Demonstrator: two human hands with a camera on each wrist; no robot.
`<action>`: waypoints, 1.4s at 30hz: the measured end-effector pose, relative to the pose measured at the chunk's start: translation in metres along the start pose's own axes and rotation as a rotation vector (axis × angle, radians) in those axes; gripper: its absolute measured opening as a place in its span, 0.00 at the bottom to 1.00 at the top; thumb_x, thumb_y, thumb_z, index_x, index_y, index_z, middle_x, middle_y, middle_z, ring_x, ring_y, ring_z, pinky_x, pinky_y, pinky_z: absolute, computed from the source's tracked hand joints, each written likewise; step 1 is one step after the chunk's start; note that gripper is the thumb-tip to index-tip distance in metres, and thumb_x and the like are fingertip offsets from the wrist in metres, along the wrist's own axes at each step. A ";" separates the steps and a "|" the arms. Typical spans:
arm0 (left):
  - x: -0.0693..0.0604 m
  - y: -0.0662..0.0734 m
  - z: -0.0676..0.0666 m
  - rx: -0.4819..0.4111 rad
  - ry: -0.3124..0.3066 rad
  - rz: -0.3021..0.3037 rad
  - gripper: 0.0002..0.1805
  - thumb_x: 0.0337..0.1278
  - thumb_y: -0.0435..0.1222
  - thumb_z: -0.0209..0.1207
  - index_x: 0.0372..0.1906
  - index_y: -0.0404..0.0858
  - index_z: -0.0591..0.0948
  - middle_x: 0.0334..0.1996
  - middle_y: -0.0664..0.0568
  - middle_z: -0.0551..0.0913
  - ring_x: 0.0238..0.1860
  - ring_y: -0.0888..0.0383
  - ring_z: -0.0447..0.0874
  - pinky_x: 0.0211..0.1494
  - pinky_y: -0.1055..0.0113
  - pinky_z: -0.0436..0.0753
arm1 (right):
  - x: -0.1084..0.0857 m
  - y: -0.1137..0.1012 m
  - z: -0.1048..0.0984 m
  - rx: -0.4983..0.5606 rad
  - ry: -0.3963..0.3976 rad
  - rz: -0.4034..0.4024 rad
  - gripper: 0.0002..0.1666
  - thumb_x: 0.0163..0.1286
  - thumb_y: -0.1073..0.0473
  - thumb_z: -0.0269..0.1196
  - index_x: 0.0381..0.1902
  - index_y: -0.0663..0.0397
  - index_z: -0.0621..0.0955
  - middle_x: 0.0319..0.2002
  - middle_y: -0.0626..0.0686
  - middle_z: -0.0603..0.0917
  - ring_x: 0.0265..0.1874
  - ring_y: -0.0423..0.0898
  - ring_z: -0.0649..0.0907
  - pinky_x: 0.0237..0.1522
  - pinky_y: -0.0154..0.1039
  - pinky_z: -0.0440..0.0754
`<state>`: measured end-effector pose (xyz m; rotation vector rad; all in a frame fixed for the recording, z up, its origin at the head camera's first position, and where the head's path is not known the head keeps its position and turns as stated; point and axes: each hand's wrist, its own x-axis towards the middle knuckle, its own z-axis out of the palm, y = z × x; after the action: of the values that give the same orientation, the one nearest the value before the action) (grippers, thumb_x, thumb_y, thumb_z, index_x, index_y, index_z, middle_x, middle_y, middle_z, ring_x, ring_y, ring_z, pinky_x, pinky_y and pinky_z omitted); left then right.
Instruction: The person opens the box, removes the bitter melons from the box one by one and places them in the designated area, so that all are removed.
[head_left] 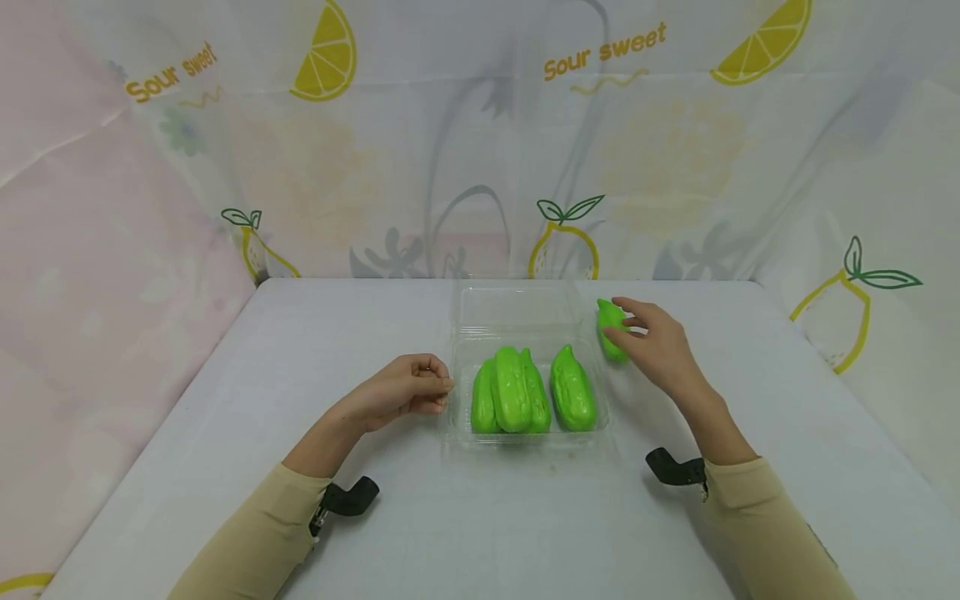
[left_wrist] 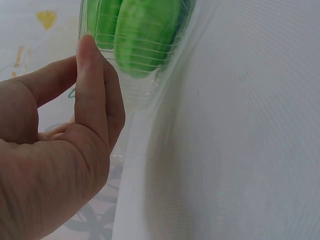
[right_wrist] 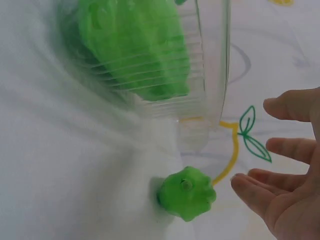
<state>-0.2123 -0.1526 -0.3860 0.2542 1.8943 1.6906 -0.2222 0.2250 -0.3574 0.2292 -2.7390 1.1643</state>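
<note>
A clear plastic clamshell box [head_left: 525, 439] stands on the table with its lid [head_left: 517, 307] folded back. Inside lie several bright green bitter melons [head_left: 512, 392], grouped at the left, with one bitter melon [head_left: 573, 390] apart at the right. My left hand [head_left: 401, 392] pinches the box's left rim between thumb and fingers, as the left wrist view also shows. Another bitter melon [head_left: 610, 329] lies outside, beyond the box's right side. Just over it hovers my right hand [head_left: 660, 346], thumb and fingers spread. In the right wrist view a gap separates those fingers [right_wrist: 252, 192] from the melon [right_wrist: 187, 194].
White cloth covers the table [head_left: 300, 333]. Behind it hangs a curtain [head_left: 420, 150] printed with lemons and lettering, continuing along both sides. Each sleeve cuff carries a black wrist mount [head_left: 675, 468].
</note>
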 end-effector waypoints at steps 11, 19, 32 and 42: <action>0.003 -0.002 -0.001 0.003 0.001 0.003 0.07 0.67 0.32 0.58 0.41 0.34 0.72 0.27 0.52 0.78 0.29 0.62 0.80 0.36 0.75 0.85 | -0.008 -0.026 0.004 0.001 -0.098 -0.004 0.37 0.71 0.46 0.63 0.73 0.50 0.67 0.70 0.60 0.70 0.63 0.61 0.78 0.58 0.57 0.82; 0.004 -0.003 -0.001 0.003 0.003 -0.001 0.07 0.68 0.32 0.58 0.41 0.34 0.72 0.27 0.53 0.78 0.28 0.63 0.80 0.35 0.75 0.85 | -0.017 -0.039 0.015 0.035 -0.178 -0.029 0.38 0.69 0.44 0.64 0.73 0.46 0.68 0.70 0.57 0.71 0.62 0.58 0.79 0.58 0.54 0.82; 0.002 -0.002 0.000 0.002 0.002 0.000 0.07 0.67 0.33 0.58 0.41 0.34 0.72 0.28 0.52 0.78 0.29 0.62 0.80 0.36 0.75 0.85 | -0.026 -0.055 0.032 0.105 -0.268 -0.119 0.39 0.66 0.49 0.68 0.72 0.48 0.68 0.69 0.56 0.71 0.60 0.56 0.79 0.60 0.51 0.82; 0.003 -0.003 -0.002 -0.004 0.002 0.004 0.06 0.67 0.32 0.58 0.40 0.35 0.73 0.27 0.53 0.78 0.28 0.64 0.79 0.35 0.75 0.85 | -0.033 -0.064 0.044 0.097 -0.315 -0.175 0.40 0.64 0.45 0.70 0.71 0.44 0.70 0.67 0.53 0.74 0.58 0.57 0.79 0.58 0.52 0.83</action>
<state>-0.2147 -0.1531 -0.3899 0.2555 1.8930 1.6972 -0.1805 0.1522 -0.3495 0.7057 -2.8483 1.3111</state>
